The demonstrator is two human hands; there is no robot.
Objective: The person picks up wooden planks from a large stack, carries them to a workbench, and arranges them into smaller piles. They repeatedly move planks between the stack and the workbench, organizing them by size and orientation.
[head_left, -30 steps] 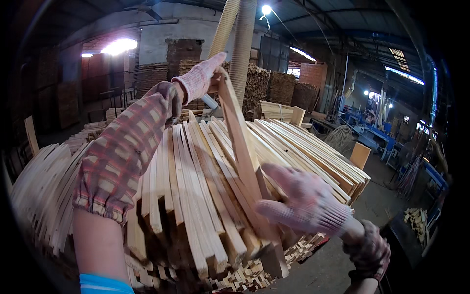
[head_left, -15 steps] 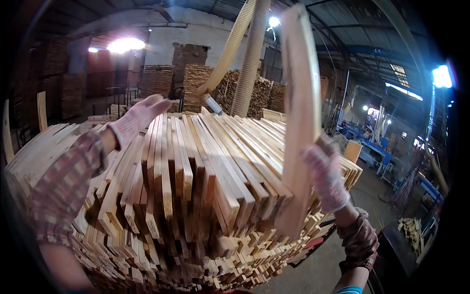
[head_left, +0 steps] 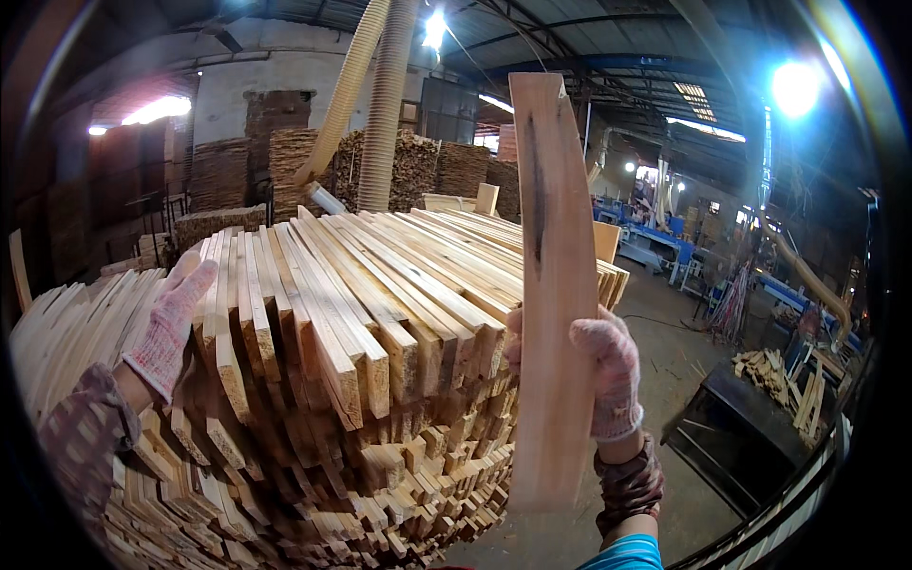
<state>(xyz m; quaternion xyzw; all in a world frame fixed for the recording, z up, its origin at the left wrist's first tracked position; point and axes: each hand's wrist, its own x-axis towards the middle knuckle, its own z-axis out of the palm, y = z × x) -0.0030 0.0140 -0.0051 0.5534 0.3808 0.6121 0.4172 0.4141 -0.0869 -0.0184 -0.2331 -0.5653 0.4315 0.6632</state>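
Your right hand [head_left: 608,375], gloved, is gripping a long wooden board [head_left: 551,285], fingers wrapped around its edge, holding it upright just beside the right end of the stack of wooden slats [head_left: 370,323]. Your left hand [head_left: 171,323], gloved too, is resting flat with fingers extended on the stack's left side.

1. The wooden slat [head_left: 551,285] I hold stands nearly upright, a long, flat, pale board with a dark streak running down its upper face, just right of the pile.
2. The stack of slats [head_left: 361,313] under my other glove lies fanned, cut ends facing me.
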